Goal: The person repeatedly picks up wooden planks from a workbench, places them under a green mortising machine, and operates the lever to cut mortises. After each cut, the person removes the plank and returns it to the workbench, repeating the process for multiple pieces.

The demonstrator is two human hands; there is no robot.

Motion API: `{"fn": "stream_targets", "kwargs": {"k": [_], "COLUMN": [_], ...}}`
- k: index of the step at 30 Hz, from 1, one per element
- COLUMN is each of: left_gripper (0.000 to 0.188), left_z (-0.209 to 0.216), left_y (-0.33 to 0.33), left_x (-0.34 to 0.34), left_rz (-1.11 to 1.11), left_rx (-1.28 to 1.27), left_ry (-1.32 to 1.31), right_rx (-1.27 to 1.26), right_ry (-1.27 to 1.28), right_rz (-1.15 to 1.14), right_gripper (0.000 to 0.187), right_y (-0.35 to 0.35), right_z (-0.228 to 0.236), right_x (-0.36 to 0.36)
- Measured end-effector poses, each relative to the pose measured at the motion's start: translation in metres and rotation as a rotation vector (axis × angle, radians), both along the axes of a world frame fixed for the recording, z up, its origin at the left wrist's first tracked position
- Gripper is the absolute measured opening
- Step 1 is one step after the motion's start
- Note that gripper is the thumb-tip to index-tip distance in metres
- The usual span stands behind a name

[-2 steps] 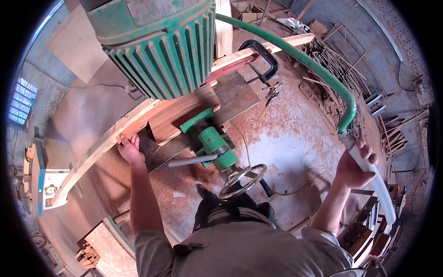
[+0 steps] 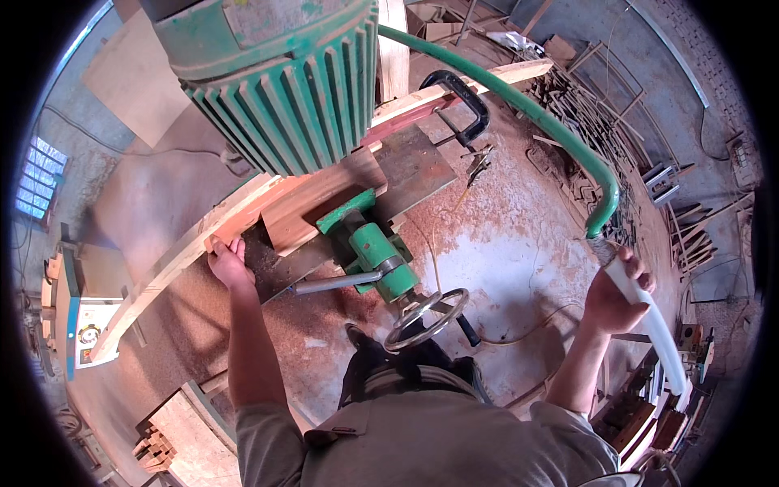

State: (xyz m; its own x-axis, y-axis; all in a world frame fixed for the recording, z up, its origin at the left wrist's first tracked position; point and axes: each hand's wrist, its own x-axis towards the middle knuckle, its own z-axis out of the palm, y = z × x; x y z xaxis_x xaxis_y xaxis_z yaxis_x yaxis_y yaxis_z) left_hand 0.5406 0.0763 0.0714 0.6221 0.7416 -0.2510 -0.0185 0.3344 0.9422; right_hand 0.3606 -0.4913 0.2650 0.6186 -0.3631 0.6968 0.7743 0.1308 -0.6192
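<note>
My right hand (image 2: 621,296) is wrapped round the white sleeve (image 2: 665,357) at the end of a green lever (image 2: 560,122). The lever curves out from a large green ribbed motor housing (image 2: 284,105) above the work. At the left, my left hand (image 2: 230,260) has its fingers curled against the near edge of a long light wooden board (image 2: 182,253), pinching it. Beside that hand, a wooden block (image 2: 324,199) lies against the board, with a green clamp (image 2: 377,256) pressing towards it. The housing hides the board's middle.
A steel handwheel (image 2: 426,319) and a grey clamp handle (image 2: 337,282) stick out towards my body. A black C-clamp (image 2: 466,105) grips the board's far right part. Wood strips (image 2: 560,105) lie heaped on the dusty floor; a white-and-blue cabinet (image 2: 97,325) stands at left.
My right hand and the lever's end have swung slightly to the left and nearer to me. My left hand, the board and the clamp have stayed in place.
</note>
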Motion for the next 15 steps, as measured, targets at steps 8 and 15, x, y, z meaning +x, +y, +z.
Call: {"fn": "stream_targets", "kwargs": {"k": [8, 15], "left_gripper": [0.039, 0.042], "left_z": [0.000, -0.001], "left_y": [0.003, 0.002], "left_x": [-0.001, -0.006], "left_rz": [-0.015, -0.093], "left_rx": [-0.049, -0.381], "left_ry": [-0.006, -0.057], "right_rx": [0.036, 0.170], "right_ry": [0.126, -0.076], "right_rz": [-0.005, 0.085], "right_gripper": [0.033, 0.036], "right_y": [0.016, 0.007], "right_z": [-0.042, 0.127], "right_x": [-0.017, 0.058]}}
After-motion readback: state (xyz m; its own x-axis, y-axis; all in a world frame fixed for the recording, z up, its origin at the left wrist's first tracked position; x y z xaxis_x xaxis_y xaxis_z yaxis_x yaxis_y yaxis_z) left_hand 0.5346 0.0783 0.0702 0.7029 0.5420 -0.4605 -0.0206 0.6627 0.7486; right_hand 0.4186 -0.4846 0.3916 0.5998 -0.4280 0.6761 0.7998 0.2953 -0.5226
